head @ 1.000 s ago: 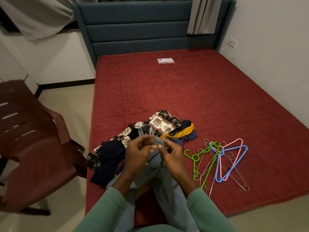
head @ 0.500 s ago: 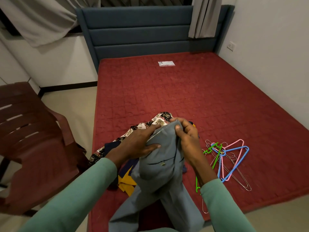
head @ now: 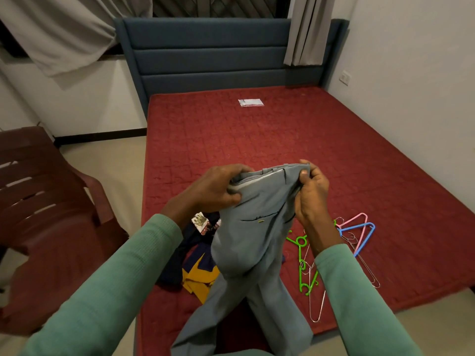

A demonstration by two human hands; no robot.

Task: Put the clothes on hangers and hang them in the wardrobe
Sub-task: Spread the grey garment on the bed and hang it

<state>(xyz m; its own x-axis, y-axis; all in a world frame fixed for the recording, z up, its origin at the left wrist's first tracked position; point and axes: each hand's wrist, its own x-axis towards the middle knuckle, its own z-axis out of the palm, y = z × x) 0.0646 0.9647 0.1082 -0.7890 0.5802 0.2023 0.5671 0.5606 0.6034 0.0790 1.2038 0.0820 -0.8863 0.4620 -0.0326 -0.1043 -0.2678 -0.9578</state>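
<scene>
- Left hand [head: 213, 191]: fingers curled, gripping the waistband of the grey trousers [head: 254, 227].
- Right hand [head: 312, 191]: pinches the waistband's opposite end.
- Trousers: held above the red bed [head: 282, 140], legs hanging down.
- Hangers [head: 357, 235]: lying on the bed, right of the trousers.
- Remaining clothes [head: 198, 268]: piled beneath the left forearm.

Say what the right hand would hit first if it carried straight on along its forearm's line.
Apart from the grey trousers it grips, the right hand would probably meet only bare red mattress; depth is unclear.
</scene>
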